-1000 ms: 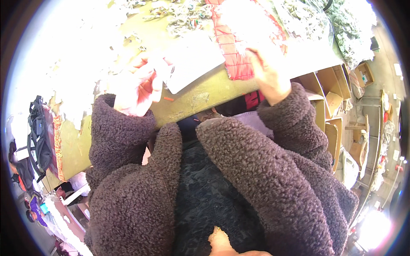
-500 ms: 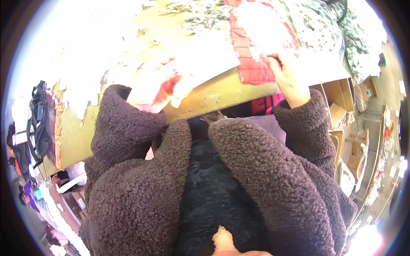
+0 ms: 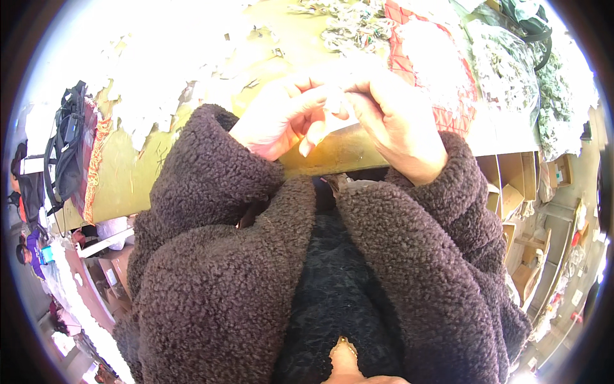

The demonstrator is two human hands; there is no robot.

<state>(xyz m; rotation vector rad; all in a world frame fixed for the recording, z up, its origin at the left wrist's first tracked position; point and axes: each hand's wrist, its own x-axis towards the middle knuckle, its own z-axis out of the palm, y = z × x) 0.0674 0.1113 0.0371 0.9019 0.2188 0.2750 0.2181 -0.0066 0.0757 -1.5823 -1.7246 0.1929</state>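
Both hands meet above the near edge of the desk [image 3: 160,185], an olive-yellow top whose front lip runs just beyond the sleeves. Left hand [image 3: 284,118] is curled, fingers folded in, thumb and forefinger pinched on a small pale scrap [image 3: 332,112] that looks like paper or thin plastic; glare washes it out, so its exact kind is unclear. Right hand [image 3: 396,121] is also mostly closed, fingertips pressed onto the same scrap from the other side, knuckles toward the camera. The scrap sits between the 2 hands, lifted off the desk, over its near edge. Both forearms wear fuzzy dark brown sleeves [image 3: 211,256] that come up from the lower edge and converge at the desk's lip. On the desk beyond the right hand lies a red mesh bag [image 3: 448,77] with white filling, touching or just beside a clear bag of green sprigs [image 3: 511,70] farther toward the desk's right end. More loose greenery [image 3: 352,22] lies at the desk's far side. White torn scraps [image 3: 166,109] are scattered across the left part of the desk, much of it overexposed. A black bag with straps [image 3: 64,153] hangs off the desk's left end. Cardboard boxes [image 3: 505,185] stand below the desk's right end.
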